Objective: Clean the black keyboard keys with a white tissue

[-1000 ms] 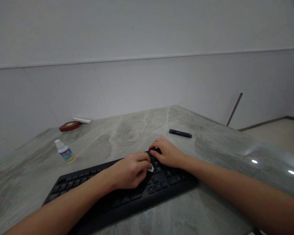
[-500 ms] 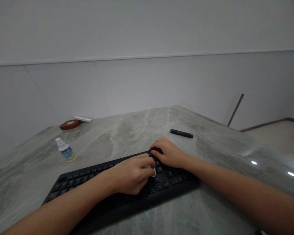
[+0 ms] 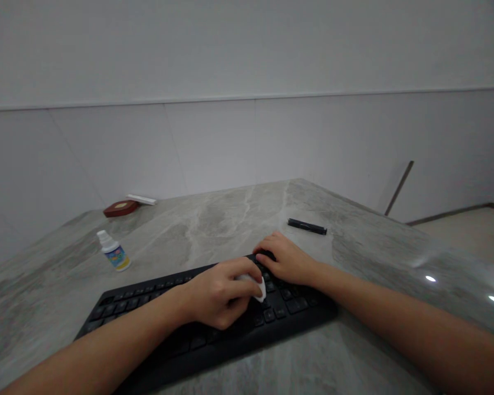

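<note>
A black keyboard lies at a slant on the grey marbled table. My left hand is closed on a small white wipe, pressed against the keys right of the keyboard's middle. Most of the wipe is hidden under my fingers. My right hand grips the keyboard's far edge near its right end, the thumb on the near side and the fingers over the edge. My left forearm covers part of the keys.
A small white bottle with a colourful label stands left of the keyboard's far side. A black pen-like stick lies beyond my right hand. Near the wall rest a dark red box and a white bar. The table meets a white wall.
My left hand has shifted slightly on the keys, and more of the white wipe shows past its fingers. My right hand keeps its hold. The view has moved slightly.
</note>
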Tool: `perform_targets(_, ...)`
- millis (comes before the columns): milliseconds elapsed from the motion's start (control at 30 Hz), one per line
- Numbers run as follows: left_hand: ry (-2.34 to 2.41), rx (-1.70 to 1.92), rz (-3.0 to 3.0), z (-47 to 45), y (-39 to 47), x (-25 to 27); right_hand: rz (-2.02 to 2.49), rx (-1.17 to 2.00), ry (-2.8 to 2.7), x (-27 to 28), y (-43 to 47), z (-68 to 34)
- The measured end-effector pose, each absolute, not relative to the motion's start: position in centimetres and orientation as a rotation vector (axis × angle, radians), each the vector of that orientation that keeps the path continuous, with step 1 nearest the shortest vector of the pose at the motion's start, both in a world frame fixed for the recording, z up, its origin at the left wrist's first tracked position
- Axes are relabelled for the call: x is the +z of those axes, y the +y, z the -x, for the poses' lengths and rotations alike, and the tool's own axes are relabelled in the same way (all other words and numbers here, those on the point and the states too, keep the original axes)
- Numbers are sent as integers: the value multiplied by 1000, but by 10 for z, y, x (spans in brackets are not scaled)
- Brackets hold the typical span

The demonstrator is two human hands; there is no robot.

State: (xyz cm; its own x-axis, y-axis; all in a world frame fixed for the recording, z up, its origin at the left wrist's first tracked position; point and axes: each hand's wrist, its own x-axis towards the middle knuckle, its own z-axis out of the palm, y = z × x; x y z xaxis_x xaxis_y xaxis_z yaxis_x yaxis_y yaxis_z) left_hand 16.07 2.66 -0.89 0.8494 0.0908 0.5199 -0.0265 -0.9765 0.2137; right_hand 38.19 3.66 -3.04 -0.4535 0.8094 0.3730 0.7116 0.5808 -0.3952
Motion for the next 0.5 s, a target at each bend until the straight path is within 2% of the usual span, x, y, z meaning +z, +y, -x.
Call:
perform_targets(233,553,1155,-2678,-163,35,-16,669,306,-2327,-22,20,-384)
perform_targets(367,719,1243,-2560,-164,37,-20,793,231,-2315,-25,16,-375)
perform_targets(500,691,1248,-2515,-164,36,-22,783,182,-2248,-26,22,-374)
